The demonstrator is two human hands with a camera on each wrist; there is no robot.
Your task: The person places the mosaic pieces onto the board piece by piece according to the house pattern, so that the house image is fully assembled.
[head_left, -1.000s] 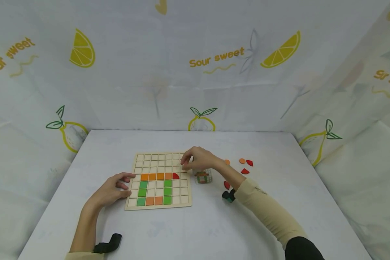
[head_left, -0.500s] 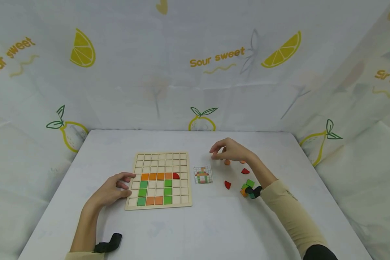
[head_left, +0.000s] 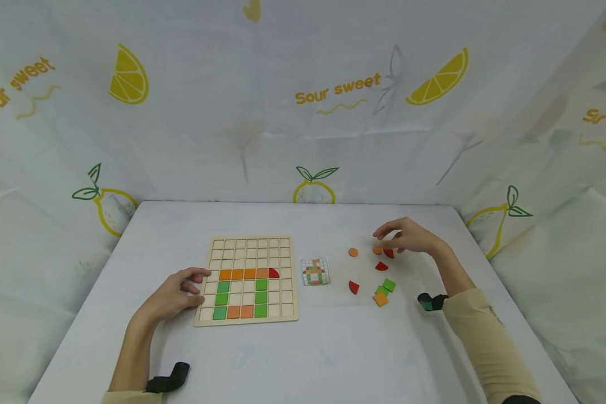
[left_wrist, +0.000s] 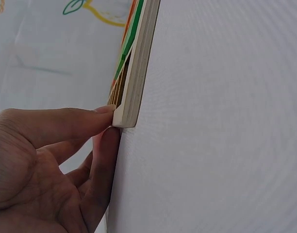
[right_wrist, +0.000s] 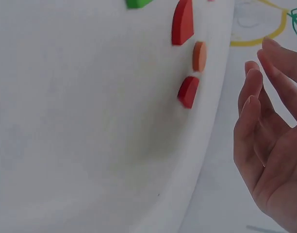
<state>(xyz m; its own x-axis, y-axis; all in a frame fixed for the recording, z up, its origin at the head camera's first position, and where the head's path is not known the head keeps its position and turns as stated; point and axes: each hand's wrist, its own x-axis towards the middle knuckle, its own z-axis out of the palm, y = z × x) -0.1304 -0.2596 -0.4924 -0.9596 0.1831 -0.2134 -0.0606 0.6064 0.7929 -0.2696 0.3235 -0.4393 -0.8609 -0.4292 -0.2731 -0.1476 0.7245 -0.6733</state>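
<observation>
A square wooden grid board [head_left: 244, 256] lies on the table, with orange and green squares and one red quarter-round piece [head_left: 273, 273] set in it. My left hand [head_left: 169, 294] rests at the board's left edge, thumb and forefinger touching it apart from each other. In the left wrist view the thumb [left_wrist: 66, 124] meets the board's corner. My right hand [head_left: 409, 235] hovers over the back right, fingers loosely bent, holding nothing. Beneath its fingertips lie an orange disc [head_left: 377, 251] and a red quarter-round piece [head_left: 389, 254], also in the right wrist view, the red piece [right_wrist: 188, 92] nearest.
A small pattern card [head_left: 315, 271] lies right of the board. Around it to the right are another orange disc [head_left: 353, 252], two red quarter-rounds [head_left: 381, 266] and a cluster of green squares [head_left: 389, 285] and an orange square [head_left: 380, 299]. A printed cloth hangs behind the table.
My right hand has moved from the board's right side, past the card, to the loose pieces at the right, uncovering the card and the green and orange squares. The left hand stays put.
</observation>
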